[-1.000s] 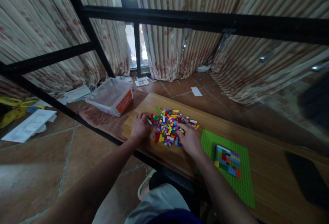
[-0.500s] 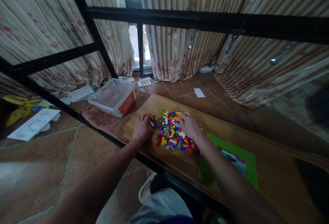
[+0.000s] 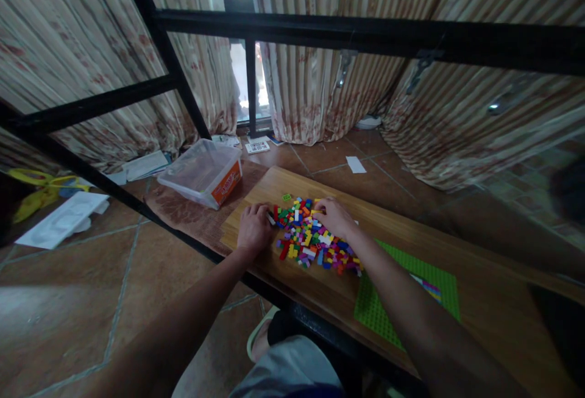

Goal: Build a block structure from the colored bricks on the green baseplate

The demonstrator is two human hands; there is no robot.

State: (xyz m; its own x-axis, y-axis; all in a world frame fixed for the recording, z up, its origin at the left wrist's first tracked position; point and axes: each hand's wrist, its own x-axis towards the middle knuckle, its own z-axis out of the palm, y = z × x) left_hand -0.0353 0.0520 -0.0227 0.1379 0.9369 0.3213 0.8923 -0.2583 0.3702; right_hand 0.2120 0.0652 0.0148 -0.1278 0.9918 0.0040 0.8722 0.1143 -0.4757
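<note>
Sorting of loose bricks on a wooden tabletop (image 3: pixel 493 306), viewed from the head. Far left of the frame: one white moulded tray (image 3: pixel 59 221) on the floor. Left of centre: one clear plastic bin (image 3: pixel 194 172) with an orange label. At centre-left, the left hand (image 3: pixel 255 228) rests on the wood, fingers curled beside one small pale piece (image 3: pixel 271 219); whether it is gripped cannot be told. Just above the pile, one light-green brick (image 3: pixel 286 197) lies apart. Centre: one pile of multicoloured bricks (image 3: pixel 309 238), overlapping and too numerous to count. The right hand (image 3: pixel 336 216), fingers bent, reaches into the pile's upper right edge; a yellow brick (image 3: pixel 316 211) shows at the fingertips, its grip uncertain. Lower right: one green baseplate (image 3: pixel 372 312) bearing one brick assembly (image 3: pixel 427 286), mostly hidden by the right forearm, its bricks uncountable. Far right: one dark flat object (image 3: pixel 560 319). The step in hand appears to be selecting a piece; the next move would call for a fingertip pinch on one brick, leaving its neighbours undisturbed.
</note>
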